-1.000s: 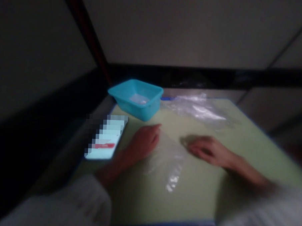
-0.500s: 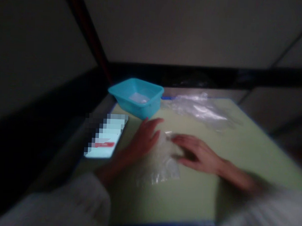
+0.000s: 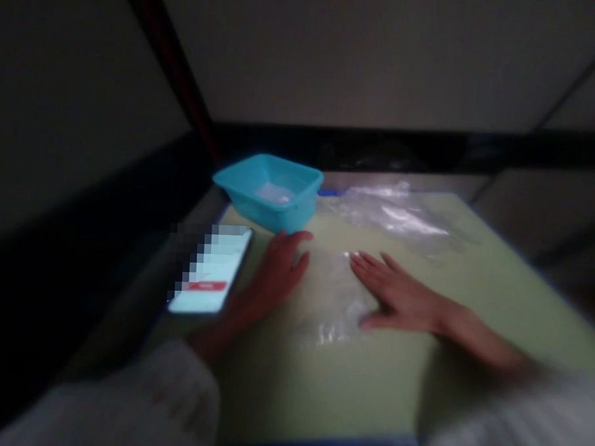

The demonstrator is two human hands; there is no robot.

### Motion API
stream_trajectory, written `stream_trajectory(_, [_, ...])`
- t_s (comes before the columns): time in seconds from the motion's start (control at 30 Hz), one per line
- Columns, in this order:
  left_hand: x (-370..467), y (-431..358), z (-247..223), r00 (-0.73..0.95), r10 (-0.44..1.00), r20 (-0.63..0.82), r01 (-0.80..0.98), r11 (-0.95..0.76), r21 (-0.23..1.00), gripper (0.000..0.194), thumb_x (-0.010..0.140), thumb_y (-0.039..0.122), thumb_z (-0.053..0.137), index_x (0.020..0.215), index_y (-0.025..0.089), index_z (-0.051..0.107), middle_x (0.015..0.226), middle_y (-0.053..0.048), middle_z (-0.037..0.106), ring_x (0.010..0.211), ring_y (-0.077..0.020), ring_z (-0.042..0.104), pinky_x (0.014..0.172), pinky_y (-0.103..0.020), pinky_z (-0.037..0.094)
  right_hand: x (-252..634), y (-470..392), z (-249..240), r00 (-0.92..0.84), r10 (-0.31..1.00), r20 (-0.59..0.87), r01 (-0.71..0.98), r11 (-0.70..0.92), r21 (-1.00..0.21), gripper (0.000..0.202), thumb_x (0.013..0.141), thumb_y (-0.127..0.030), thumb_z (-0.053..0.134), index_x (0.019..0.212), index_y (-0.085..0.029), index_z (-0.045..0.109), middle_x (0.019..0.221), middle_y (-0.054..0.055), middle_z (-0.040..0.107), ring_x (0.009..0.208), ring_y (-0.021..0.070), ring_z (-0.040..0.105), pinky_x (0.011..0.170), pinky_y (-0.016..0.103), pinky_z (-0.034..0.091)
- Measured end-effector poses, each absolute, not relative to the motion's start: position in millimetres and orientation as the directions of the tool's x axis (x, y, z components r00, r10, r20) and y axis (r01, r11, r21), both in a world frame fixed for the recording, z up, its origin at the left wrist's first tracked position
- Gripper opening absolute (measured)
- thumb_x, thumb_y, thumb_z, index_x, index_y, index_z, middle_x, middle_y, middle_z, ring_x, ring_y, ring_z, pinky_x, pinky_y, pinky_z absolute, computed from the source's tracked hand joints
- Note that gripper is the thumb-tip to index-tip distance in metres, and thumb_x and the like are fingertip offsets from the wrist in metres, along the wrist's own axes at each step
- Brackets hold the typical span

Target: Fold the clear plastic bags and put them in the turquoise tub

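Note:
A clear plastic bag (image 3: 326, 303) lies flat on the pale yellow-green table (image 3: 314, 395), between my two hands. My right hand (image 3: 393, 289) is spread out, its fingertips and thumb resting on the bag's right side. At the bag's left edge is my left hand (image 3: 283, 265), its fingers apart and slightly curved, with nothing seen in it. Whether the left fingers touch the bag, I cannot tell. The picture is dim and a little blurred.
Just beyond my left hand stands a turquoise plastic basket (image 3: 298, 213) with a whitish item (image 3: 274, 193) inside. A lit phone (image 3: 211, 278) lies by the left edge. Several crumpled clear bags (image 3: 401, 217) are heaped at the back right, near the wall (image 3: 383, 62).
My right hand has moved slightly right and its fingers have flattened and spread. The bag has shifted a little to the right and away from me. My left hand has drawn slightly left.

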State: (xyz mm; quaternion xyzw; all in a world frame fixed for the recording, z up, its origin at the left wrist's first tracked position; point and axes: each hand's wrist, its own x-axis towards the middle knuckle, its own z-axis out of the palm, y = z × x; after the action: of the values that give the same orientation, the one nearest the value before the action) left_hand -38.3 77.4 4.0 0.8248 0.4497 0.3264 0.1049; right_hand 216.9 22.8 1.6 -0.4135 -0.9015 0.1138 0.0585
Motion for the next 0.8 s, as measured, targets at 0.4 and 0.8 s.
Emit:
stream_trajectory(0.4, [-28, 70, -5, 0.648, 0.708, 0.282, 0.601, -0.702, 0.383, 0.04, 0.086, 0.022, 0.043, 0.125, 0.012, 0.048, 0.136, -0.011, 0.049, 0.129, -0.0205, 0.04, 0.114, -0.044, 0.016, 210, 22, -5, -0.62, 0.777, 0.109, 0.757, 0.629, -0.174, 0.096, 0.082, -0.071, 0.036, 0.145, -0.003, 0.016, 0.149, 0.024, 0.015, 0.139, 0.0312, 0.015, 0.111, 0.054, 0.012])
stream_trajectory(0.8, [-27, 65, -8, 0.754, 0.64, 0.148, 0.603, -0.764, 0.23, 0.065, 0.086, 0.039, 0.049, 0.142, 0.011, 0.029, 0.149, -0.014, 0.029, 0.14, -0.0238, 0.02, 0.114, -0.048, 0.006, 210, 23, -7, -0.637, 0.77, 0.043, 0.747, 0.63, -0.211, 0.103, 0.076, -0.076, 0.039, 0.147, -0.006, 0.011, 0.151, 0.022, 0.014, 0.14, 0.0331, 0.01, 0.111, 0.054, 0.007])
